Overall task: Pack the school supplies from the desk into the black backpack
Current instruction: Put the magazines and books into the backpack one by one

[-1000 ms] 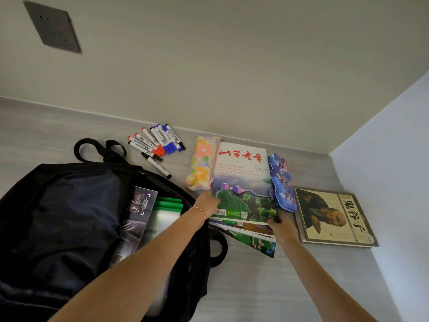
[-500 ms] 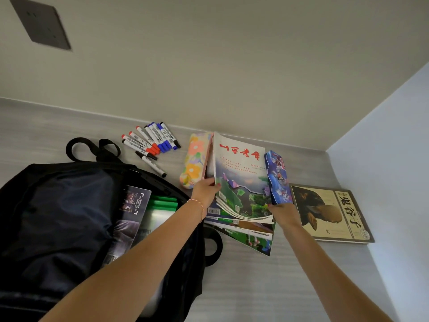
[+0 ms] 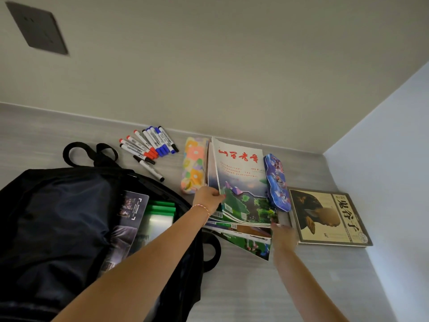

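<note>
Glossy magazines (image 3: pixel 241 182) are lying stacked on the grey desk (image 3: pixel 255 287), right of the open black backpack (image 3: pixel 58 217). The left hand (image 3: pixel 209 196) is gripping the stack's left edge, tilting the top covers up. The right hand (image 3: pixel 283 235) is blurred at the lower right corner; its grasp is unclear. A blue pencil case (image 3: pixel 277 182) is leaning against the stack.

backpack (image 3: pixel 58 217) left | markers (image 3: pixel 148 145) behind it | magazines (image 3: pixel 241 182) right | book (image 3: pixel 325 217) far right

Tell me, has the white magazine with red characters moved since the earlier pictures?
Yes. The white magazine with red characters lifted along its left edge, rising from flat against the floral fabric pencil case beside it.
</note>
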